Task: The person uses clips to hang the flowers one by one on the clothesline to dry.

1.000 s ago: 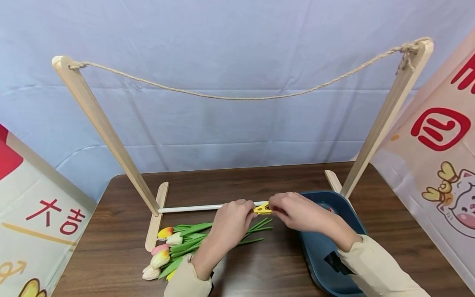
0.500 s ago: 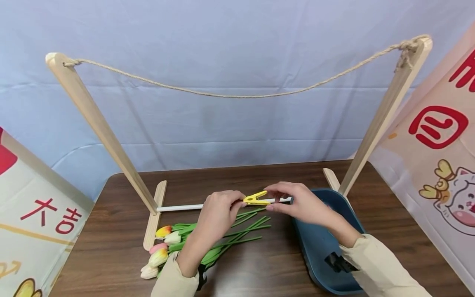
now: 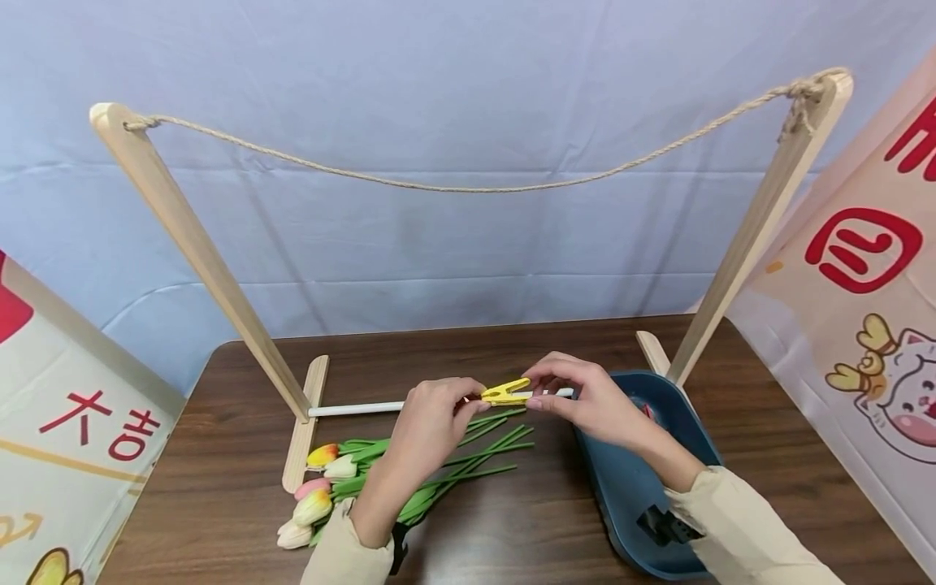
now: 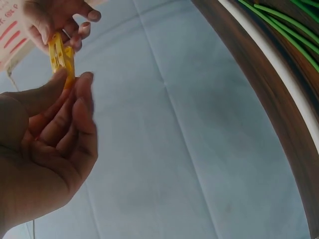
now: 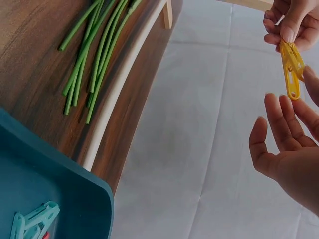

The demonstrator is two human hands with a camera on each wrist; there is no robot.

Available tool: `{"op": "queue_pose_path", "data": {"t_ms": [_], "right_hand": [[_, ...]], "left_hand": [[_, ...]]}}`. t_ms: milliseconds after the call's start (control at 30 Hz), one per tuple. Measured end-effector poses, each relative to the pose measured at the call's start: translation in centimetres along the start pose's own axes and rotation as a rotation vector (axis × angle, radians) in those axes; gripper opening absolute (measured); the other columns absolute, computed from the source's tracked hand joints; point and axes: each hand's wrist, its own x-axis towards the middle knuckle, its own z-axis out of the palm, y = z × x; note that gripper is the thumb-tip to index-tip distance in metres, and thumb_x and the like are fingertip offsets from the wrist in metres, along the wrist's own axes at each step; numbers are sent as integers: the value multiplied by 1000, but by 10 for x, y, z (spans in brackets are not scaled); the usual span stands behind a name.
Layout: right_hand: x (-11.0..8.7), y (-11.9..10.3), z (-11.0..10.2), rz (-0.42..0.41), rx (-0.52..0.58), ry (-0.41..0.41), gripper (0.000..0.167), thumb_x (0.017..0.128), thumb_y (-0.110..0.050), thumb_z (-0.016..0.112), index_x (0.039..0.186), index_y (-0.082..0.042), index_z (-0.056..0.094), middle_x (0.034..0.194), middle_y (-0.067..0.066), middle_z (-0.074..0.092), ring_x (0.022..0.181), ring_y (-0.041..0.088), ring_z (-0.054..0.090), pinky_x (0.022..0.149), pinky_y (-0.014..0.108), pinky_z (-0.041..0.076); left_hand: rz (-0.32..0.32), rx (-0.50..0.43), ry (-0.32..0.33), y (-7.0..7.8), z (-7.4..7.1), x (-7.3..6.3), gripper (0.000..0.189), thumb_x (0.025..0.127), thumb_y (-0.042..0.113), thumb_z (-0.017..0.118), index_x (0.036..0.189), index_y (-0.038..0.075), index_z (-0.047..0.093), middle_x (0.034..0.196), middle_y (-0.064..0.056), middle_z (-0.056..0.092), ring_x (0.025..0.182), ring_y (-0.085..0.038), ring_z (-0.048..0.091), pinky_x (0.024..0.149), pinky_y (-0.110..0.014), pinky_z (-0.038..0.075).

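Note:
A yellow clothespin [image 3: 504, 393] is held between both hands above the white crossbar [image 3: 356, 409]. The left hand [image 3: 431, 418] pinches one end with thumb and forefinger, as the left wrist view shows closely. At the other end, the right hand [image 3: 585, 398] has its thumb and forefinger on the two spread legs; in the right wrist view its other fingers [image 5: 280, 127] stand apart from the clothespin. Artificial tulips [image 3: 313, 505] with green stems lie on the table under the left forearm, their blooms to the left.
A blue basin [image 3: 621, 504] stands on the right, with a light-teal clothespin [image 5: 37, 221] and something red inside. A wooden frame has two posts [image 3: 197, 244] [image 3: 768, 219], with a sagging rope [image 3: 468, 189] strung between them. Printed banners hang at both sides.
Both hands have moved slightly up, the left one also leftward, with the clothespin. The right fingers have spread, showing more of it. Over the last half second little differs.

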Motion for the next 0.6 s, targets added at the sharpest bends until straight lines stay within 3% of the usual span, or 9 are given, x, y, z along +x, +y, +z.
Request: {"op": "queue_pose_path", "data": {"t_ms": [233,400,467,600], "right_hand": [[-3,3,-7,70,-69,33,18,82,-8,67,99,-7,64,90,2,60,77,10,57,68,29,48],[-10,8,-14,119,-117,38,17,82,-9,67,98,-6,65,91,3,60,77,11,56,67,27,47],[-12,9,-15,144,-133,34,17,82,-10,67,98,-6,65,91,3,61,77,11,56,66,27,46],[-16,12,-16,191,-147,10,17,82,-13,67,97,-6,65,89,0,60,75,10,55,65,28,46]], "left_hand": [[-59,23,-117,-17,-3,-2,10,82,11,68,90,5,69,79,-3,67,60,-9,57,54,-21,44],[-157,78,-282,-40,-2,-3,3,82,6,67,85,6,68,78,-4,65,64,-15,58,58,-28,46],[-196,116,-347,-49,3,-4,4,82,5,66,79,7,66,72,-1,62,59,-14,55,55,-27,44],[-279,208,-449,-65,17,-7,33,82,-3,60,56,12,48,51,5,37,46,-8,29,44,-24,26]]}}
